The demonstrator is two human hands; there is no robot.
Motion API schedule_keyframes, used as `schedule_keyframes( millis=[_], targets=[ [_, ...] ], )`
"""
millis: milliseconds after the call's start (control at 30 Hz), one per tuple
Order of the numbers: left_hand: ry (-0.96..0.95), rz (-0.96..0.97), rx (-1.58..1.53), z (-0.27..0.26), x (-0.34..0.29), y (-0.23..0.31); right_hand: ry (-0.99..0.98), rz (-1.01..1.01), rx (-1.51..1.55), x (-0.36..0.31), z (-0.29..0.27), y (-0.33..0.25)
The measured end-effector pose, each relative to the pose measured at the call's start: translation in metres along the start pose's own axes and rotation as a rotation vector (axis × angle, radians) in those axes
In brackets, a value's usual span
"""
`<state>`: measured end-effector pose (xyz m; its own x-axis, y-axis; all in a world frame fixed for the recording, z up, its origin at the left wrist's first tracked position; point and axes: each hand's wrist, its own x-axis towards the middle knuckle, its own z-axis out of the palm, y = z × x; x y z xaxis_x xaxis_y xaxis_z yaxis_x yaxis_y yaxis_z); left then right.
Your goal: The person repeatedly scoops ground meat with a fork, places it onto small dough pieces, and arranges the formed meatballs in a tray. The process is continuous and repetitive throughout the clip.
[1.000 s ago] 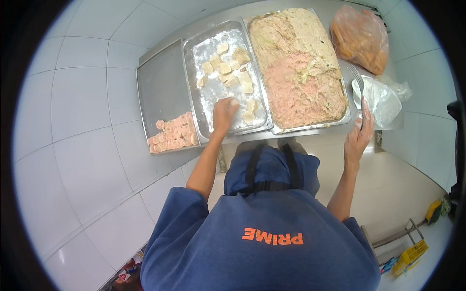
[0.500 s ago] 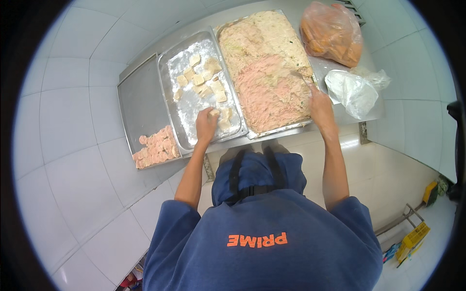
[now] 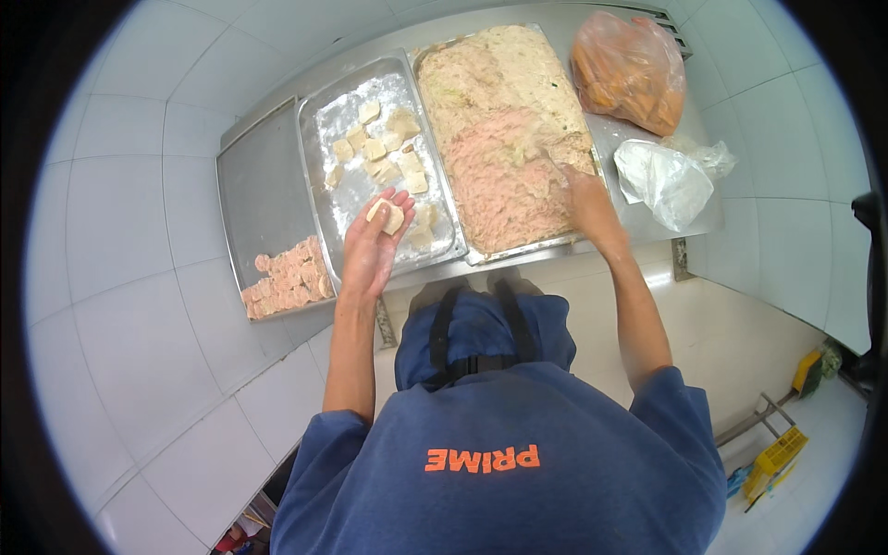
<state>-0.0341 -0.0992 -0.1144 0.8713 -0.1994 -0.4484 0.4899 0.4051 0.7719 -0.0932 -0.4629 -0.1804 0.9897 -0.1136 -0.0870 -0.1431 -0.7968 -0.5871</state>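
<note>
My left hand (image 3: 372,242) is turned palm up near the front of the floured tray, with a pale dough wrapper (image 3: 387,216) held on the palm under the thumb. More pale wrappers (image 3: 374,150) lie in loose stacks in the floured metal tray (image 3: 453,242). My right hand (image 3: 590,202) is closed at the right side of a tray full of pink and beige minced filling (image 3: 499,129). From its fingers a thin flat tool (image 3: 556,159) reaches into the filling; its tip is blurred and its exact kind unclear.
At the left, a metal tray (image 3: 268,199) holds rows of pink filled pieces (image 3: 289,277) at its near end. An orange-filled plastic bag (image 3: 631,69) and a crumpled white plastic bag (image 3: 664,183) sit right of the filling. Tiled walls close in on both sides.
My left hand has lifted a wrapper from the floured tray and turned palm up, closer to me. My right hand has shifted left over the filling with the tool.
</note>
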Motion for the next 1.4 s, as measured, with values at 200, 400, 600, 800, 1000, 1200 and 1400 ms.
schedule_keyframes(
  millis=[200, 400, 600, 800, 1000, 1200, 1400],
  targets=[
    [-0.064, -0.005, -0.033, 0.017, -0.01, 0.02, 0.072, -0.1, 0.237, -0.048, -0.043, -0.051],
    [-0.36, -0.068, -0.381, 0.067, -0.041, 0.048, 0.334, -0.406, 0.238, -0.095, -0.04, -0.15],
    [-0.55, -0.107, -0.524, 0.079, -0.079, 0.088, 0.414, -0.397, 0.169, -0.106, -0.024, -0.202],
    [-0.515, -0.108, -0.505, 0.044, -0.089, 0.113, 0.487, -0.451, 0.021, -0.109, -0.008, -0.231],
    [-0.506, -0.107, -0.49, 0.019, -0.086, 0.124, 0.506, -0.426, 0.033, -0.118, 0.002, -0.247],
    [-0.523, -0.086, -0.396, 0.0, -0.08, 0.128, 0.455, -0.464, -0.069, -0.12, 0.006, -0.256],
    [-0.728, -0.109, -0.115, -0.019, -0.063, 0.145, 0.426, -0.59, -0.174, -0.108, -0.027, -0.257]
  ],
)
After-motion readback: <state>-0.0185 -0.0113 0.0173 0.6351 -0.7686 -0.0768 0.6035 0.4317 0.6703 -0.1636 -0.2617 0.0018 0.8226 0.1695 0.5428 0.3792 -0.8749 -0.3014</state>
